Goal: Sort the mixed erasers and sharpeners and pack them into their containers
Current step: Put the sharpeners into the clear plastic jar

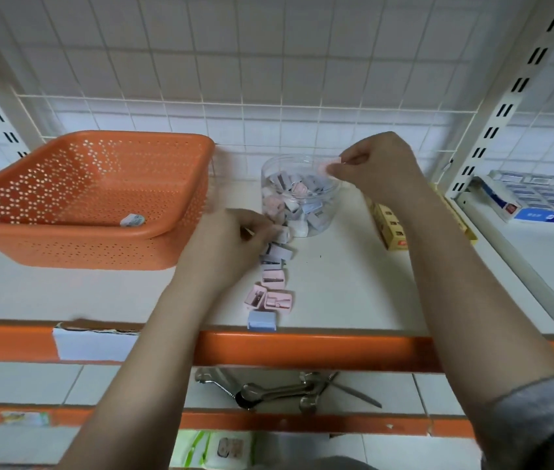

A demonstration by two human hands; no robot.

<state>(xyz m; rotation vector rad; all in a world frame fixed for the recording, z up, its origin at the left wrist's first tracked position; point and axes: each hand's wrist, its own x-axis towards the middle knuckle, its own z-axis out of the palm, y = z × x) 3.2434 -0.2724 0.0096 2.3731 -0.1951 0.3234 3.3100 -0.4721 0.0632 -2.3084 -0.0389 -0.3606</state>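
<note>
A clear round jar [316, 218] stands at the back of the white shelf, holding several pastel sharpeners. My right hand [377, 164] is over its rim and pinches a pink sharpener [331, 163]. In front of the jar, a row of pink, grey and blue sharpeners [273, 283] runs toward the shelf's front edge. My left hand [231, 249] sits at the far end of that row, fingers curled around a white sharpener [283, 234]. An orange perforated basket [65, 245] on the left holds one wrapped eraser [132, 220].
A yellow box [391, 228] lies right of the jar, partly behind my right arm. A blue and white box of erasers [540, 201] sits on the neighbouring shelf at right. The orange shelf lip [302, 351] runs along the front. Scissors and metal tools [285, 391] lie on the shelf below.
</note>
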